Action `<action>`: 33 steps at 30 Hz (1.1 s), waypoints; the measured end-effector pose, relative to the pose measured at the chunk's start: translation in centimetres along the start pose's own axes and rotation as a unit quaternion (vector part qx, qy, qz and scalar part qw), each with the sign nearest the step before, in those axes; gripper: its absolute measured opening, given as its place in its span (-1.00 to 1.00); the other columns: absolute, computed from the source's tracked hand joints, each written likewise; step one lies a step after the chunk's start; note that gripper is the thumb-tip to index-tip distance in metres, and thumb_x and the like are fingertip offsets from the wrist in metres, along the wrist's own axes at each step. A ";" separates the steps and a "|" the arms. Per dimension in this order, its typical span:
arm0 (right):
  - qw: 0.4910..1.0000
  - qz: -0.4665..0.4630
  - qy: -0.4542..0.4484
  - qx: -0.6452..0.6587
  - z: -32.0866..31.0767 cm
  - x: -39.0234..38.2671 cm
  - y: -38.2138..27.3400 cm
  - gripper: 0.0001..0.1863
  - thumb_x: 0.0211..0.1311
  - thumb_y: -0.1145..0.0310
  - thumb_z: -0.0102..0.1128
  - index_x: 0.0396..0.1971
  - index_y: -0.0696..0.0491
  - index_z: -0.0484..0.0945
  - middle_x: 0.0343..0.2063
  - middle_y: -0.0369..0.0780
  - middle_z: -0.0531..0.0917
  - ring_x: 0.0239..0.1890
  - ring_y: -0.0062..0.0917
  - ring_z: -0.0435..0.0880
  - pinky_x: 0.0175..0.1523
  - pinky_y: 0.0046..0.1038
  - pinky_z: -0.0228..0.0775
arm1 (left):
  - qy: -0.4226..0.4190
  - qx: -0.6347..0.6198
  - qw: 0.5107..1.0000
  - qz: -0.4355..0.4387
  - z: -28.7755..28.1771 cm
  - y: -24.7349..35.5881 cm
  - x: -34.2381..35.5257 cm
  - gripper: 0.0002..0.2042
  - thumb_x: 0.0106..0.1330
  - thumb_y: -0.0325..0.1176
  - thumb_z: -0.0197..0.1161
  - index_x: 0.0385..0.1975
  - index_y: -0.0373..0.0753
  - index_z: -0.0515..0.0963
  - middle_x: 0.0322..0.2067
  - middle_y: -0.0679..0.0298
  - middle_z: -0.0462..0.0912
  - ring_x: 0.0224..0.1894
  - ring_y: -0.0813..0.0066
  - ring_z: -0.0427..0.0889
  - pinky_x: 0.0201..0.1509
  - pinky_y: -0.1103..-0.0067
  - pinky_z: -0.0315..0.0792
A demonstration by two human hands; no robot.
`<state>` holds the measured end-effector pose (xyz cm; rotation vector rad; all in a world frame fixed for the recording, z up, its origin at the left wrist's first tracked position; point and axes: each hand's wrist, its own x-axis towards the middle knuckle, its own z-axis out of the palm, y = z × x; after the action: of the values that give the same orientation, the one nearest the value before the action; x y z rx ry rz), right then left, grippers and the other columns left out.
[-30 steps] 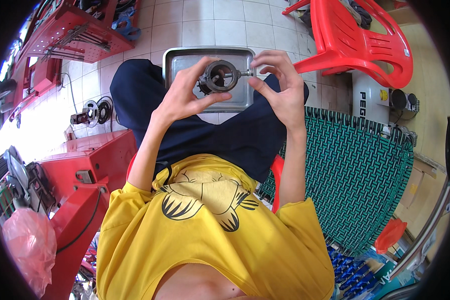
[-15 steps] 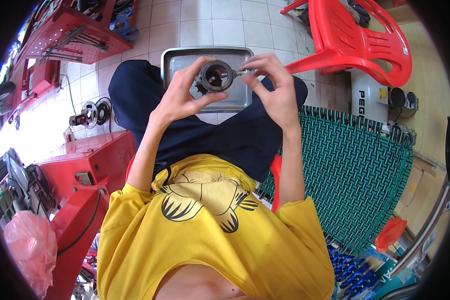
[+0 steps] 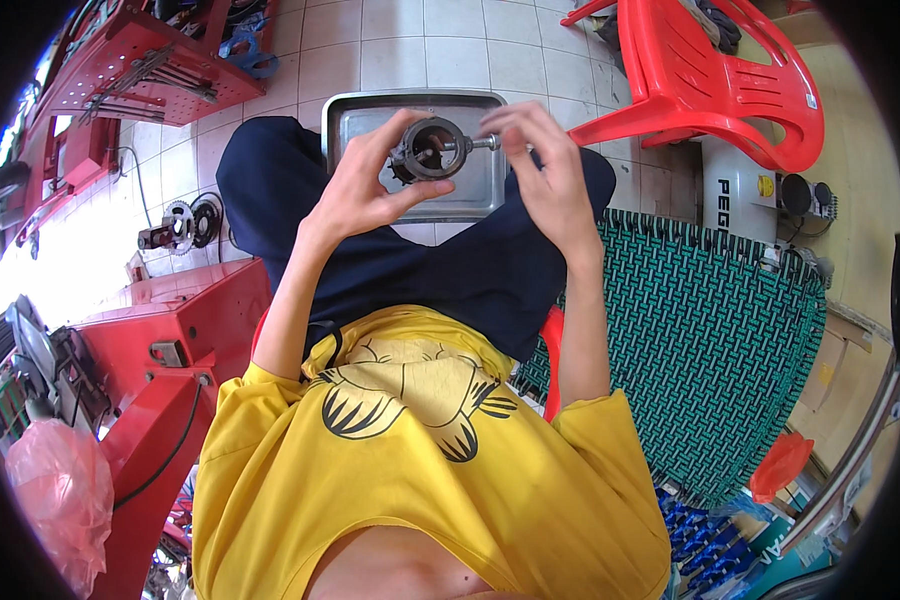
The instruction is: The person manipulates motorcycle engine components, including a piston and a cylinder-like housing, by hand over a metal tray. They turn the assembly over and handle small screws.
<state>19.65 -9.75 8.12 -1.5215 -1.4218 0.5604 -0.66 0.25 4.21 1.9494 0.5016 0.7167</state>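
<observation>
A dark metal ring-shaped housing [image 3: 459, 153] is held above the tray, its round hollow facing up. My left hand [image 3: 368, 185] grips its left side, thumb at the lower edge and fingers along the top. From the right side of the housing sticks out a shiny bolt [image 3: 484, 143], and metal shows inside the hollow too. Just right of the bolt's end is my right hand [image 3: 550, 178], fingers apart and somewhat blurred, with nothing seen in it. Below both hands lies a rectangular metal tray [image 3: 475, 205] on the floor, between my knees.
A red plastic chair [image 3: 710, 95] stands at the far right, with a green woven seat [image 3: 710, 350] nearer. On the left are a red perforated tool rack [image 3: 150, 85], a red metal cabinet [image 3: 185, 320] and a chainring with crank [image 3: 180, 228] on the tiled floor.
My right hand has come away from the bolt's end, moving slightly right with its fingers opening. The bolt's end now shows. My left hand keeps the housing in nearly the same place.
</observation>
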 end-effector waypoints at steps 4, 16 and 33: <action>0.998 -0.049 -0.004 -0.032 -0.3 0.0 -0.3 -0.84 0.30 0.38 0.30 -0.23 0.14 0.64 -0.20 -0.23 0.62 -0.17 -0.38 0.65 -0.07 -0.41 0.48 | -0.001 0.004 1.000 0.001 -0.1 -0.1 -0.1 -0.39 0.07 -0.23 0.58 0.07 -0.33 0.45 -0.19 0.02 0.70 -0.14 0.10 0.71 -0.01 0.40 0.52; 0.990 0.071 0.038 0.120 0.5 -0.7 0.2 -0.77 0.38 0.28 0.24 -0.23 0.17 0.62 -0.21 -0.21 0.64 -0.17 -0.43 0.65 -0.02 -0.42 0.47 | -0.002 0.001 1.000 0.002 0.0 -0.1 -0.1 -0.41 0.08 -0.26 0.57 0.07 -0.32 0.45 -0.19 0.02 0.70 -0.12 0.08 0.71 0.01 0.39 0.52; 0.998 -0.015 0.033 0.053 0.0 -0.7 0.7 -0.80 0.33 0.37 0.29 -0.11 0.11 0.61 -0.15 -0.23 0.64 -0.14 -0.48 0.68 -0.07 -0.45 0.49 | 0.007 0.002 1.000 -0.017 0.1 -0.4 -0.1 -0.43 0.09 -0.28 0.56 0.05 -0.33 0.45 -0.18 0.04 0.70 -0.13 0.15 0.71 0.03 0.42 0.52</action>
<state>19.86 -10.29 7.31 -1.4194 -1.3412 0.5532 -0.68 0.33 3.75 1.9376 0.5431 0.7087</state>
